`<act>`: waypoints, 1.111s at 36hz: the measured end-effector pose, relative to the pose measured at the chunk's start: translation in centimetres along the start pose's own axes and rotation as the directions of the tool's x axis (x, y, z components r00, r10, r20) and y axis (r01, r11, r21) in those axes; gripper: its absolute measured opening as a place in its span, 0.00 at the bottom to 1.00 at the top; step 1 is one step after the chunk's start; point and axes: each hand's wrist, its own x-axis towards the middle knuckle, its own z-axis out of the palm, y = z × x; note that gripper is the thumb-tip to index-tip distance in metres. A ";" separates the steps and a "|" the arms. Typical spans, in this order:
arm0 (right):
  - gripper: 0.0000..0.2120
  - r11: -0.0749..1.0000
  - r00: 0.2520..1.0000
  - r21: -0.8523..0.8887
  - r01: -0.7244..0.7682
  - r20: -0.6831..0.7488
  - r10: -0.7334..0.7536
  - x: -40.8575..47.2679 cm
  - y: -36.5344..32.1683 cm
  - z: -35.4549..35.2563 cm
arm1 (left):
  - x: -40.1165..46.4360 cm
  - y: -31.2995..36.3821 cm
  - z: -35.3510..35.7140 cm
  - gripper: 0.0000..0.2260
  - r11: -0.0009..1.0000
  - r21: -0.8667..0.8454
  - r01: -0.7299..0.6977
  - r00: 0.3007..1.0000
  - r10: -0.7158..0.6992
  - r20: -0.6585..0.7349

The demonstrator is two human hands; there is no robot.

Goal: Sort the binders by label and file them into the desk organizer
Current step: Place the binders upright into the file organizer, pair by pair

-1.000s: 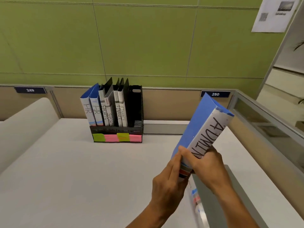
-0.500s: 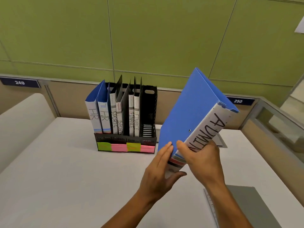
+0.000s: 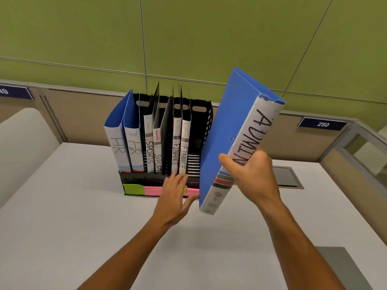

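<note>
White counter (image 3: 62, 216), green wall (image 3: 209, 34) at twelve o'clock; right grip (image 3: 249, 172) holds ADMIN binder (image 3: 226, 130), left grip (image 3: 173, 195) wide

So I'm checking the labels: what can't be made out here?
Head view only:
- Sticky notes: any writing too small; left hand covers two.
- ADMIN binder: small print at its foot blurred; right hand covers part of the label.
- Left desk sign: cut off by the edge.

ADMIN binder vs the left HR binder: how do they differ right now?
The ADMIN binder is tilted in the air, gripped by the right hand; the HR binder stands filed in the desk organizer's leftmost slot. The labels differ: ADMIN versus HR. Both have blue covers and white handwritten spines.
</note>
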 end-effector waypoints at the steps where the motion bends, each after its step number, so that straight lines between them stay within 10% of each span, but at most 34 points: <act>1: 0.11 1.000 1.000 -0.009 0.002 0.008 -0.002 0.5 0.1 0.3 | 0.2 -0.4 0.2 0.39 0.998 0.055 0.033 0.999 -0.034 0.029; 8: 0.15 0.999 0.999 -0.030 0.030 0.017 -0.029 3.0 0.4 2.2 | 0.9 -1.8 1.7 0.33 0.951 0.302 0.061 0.997 -0.070 0.021; 24: 0.23 0.993 0.991 -0.053 0.107 -0.074 -0.110 6.1 1.9 6.8 | 3.6 -4.9 2.2 0.05 0.991 0.131 -0.039 0.932 0.083 -0.353; 40: 0.30 0.981 0.972 -0.077 0.176 -0.142 -0.185 7.3 3.6 11.4 | 3.7 -4.8 2.6 0.04 1.000 -0.001 -0.005 0.920 0.004 -0.391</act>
